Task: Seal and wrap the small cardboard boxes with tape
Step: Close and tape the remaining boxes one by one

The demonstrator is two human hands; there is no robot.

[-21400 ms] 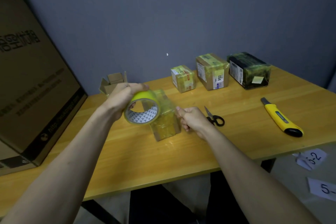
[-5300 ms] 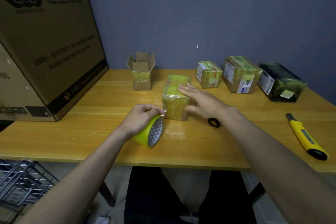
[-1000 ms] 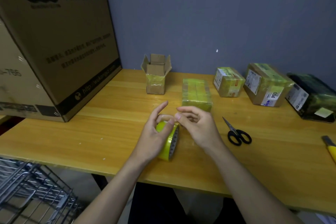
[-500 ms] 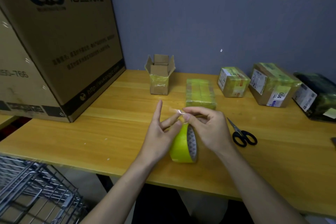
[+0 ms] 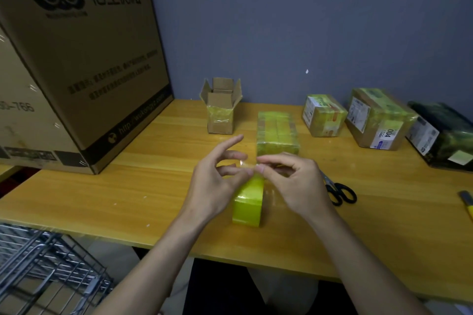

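A yellow-green tape roll (image 5: 248, 199) hangs just above the wooden table (image 5: 128, 194) between my hands. My left hand (image 5: 215, 181) holds the roll's left side with thumb and lower fingers, its index finger raised. My right hand (image 5: 294, 184) pinches the clear free end of tape (image 5: 247, 164) above the roll. Just behind my hands lies a small box fully wrapped in yellow tape (image 5: 277, 133). An open small cardboard box (image 5: 221, 112) with a tape band stands further back left.
A large printed carton (image 5: 76, 59) fills the table's left side. At the back right sit two taped boxes (image 5: 323, 119) (image 5: 378, 117) and a dark wrapped box (image 5: 442, 135). Black scissors (image 5: 337, 190) lie right of my hand, a yellow cutter (image 5: 468, 206) at the right edge, a wire basket (image 5: 46, 271) lower left.
Both hands have stayed around the roll; my right fingers have pulled the clear tape end a little further off the roll. The camera drifted slightly left.
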